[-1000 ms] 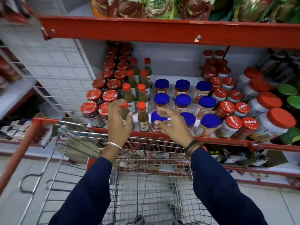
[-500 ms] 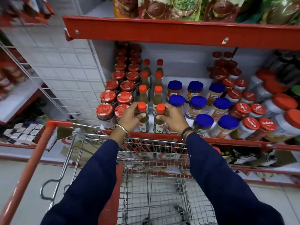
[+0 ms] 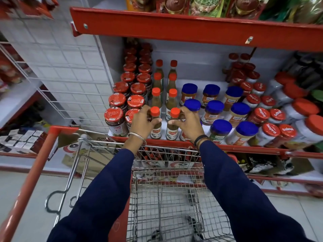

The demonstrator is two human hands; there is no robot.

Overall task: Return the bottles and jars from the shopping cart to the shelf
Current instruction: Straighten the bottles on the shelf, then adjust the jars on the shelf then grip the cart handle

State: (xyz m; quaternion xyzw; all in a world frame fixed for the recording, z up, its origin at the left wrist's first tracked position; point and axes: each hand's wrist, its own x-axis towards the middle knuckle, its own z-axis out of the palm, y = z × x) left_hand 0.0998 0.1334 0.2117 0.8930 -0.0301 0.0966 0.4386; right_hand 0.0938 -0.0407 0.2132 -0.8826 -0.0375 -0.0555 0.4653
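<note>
Two green sauce bottles with orange caps stand side by side at the front edge of the red shelf (image 3: 244, 149). My left hand (image 3: 142, 122) is wrapped around the left bottle (image 3: 155, 130), thumb across its neck. My right hand (image 3: 187, 126) grips the right bottle (image 3: 172, 131) from the right side. More such bottles line up behind them. The wire shopping cart (image 3: 167, 198) sits below my arms; its basket shows no jars or bottles in the part I can see.
Dark jars with red lids (image 3: 116, 117) stand left of the bottles, blue-lidded jars (image 3: 221, 127) and red-lidded white jars (image 3: 270, 130) to the right. A white wire grid panel (image 3: 61, 70) closes the shelf's left end. A red shelf (image 3: 192, 28) hangs above. The cart's red handle (image 3: 29, 186) runs at left.
My right hand has shifted left from the blue-lidded jar to the right bottle. The left-hand bottle now stands upright at the shelf front. The view has moved left and closer.
</note>
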